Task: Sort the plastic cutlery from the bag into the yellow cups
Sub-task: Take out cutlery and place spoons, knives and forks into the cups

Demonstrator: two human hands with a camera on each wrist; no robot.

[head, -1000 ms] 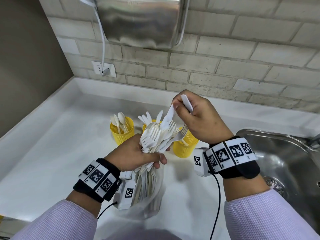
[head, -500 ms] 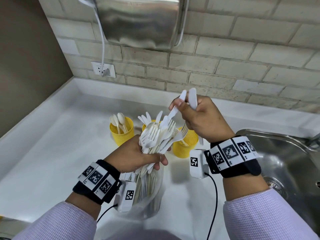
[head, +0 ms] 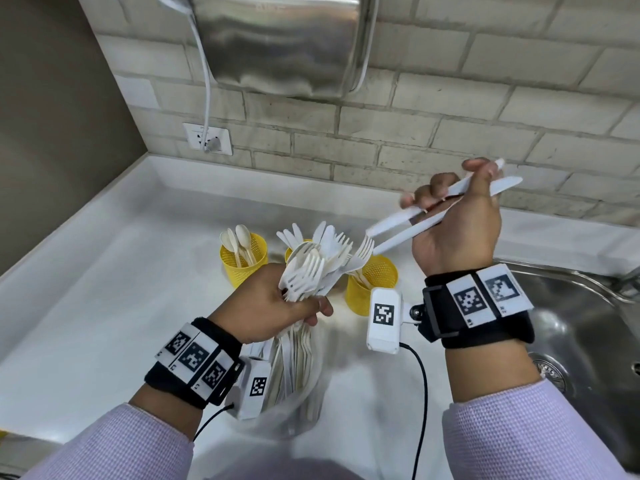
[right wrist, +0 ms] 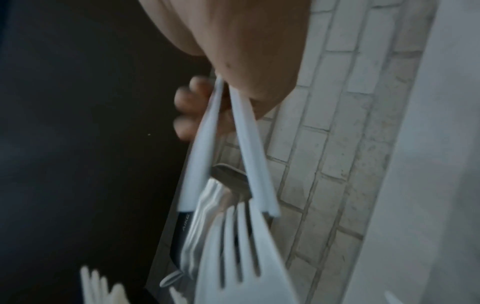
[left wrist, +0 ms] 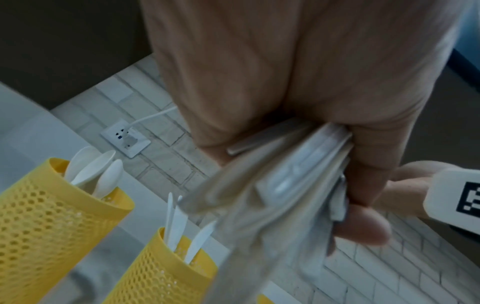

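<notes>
Right hand (head: 457, 220) gripping two white knives (head: 408, 225), left hand (head: 273, 306) clutching cutlery bundle (head: 311, 268), white bench (head: 86, 289), steel sink (head: 581, 323) right, brick-tile wall (head: 450, 133) behind.

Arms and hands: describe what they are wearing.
Both arms wear pale lilac knit sleeves. Each wrist carries a black strap with white square-code tags, plus a white camera box bearing a black code and trailing a thin black cable. Both hands are bare.

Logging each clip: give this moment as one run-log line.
left hand: grips cutlery bundle | right hand: holds two knives | yellow cups: partly filled
</notes>
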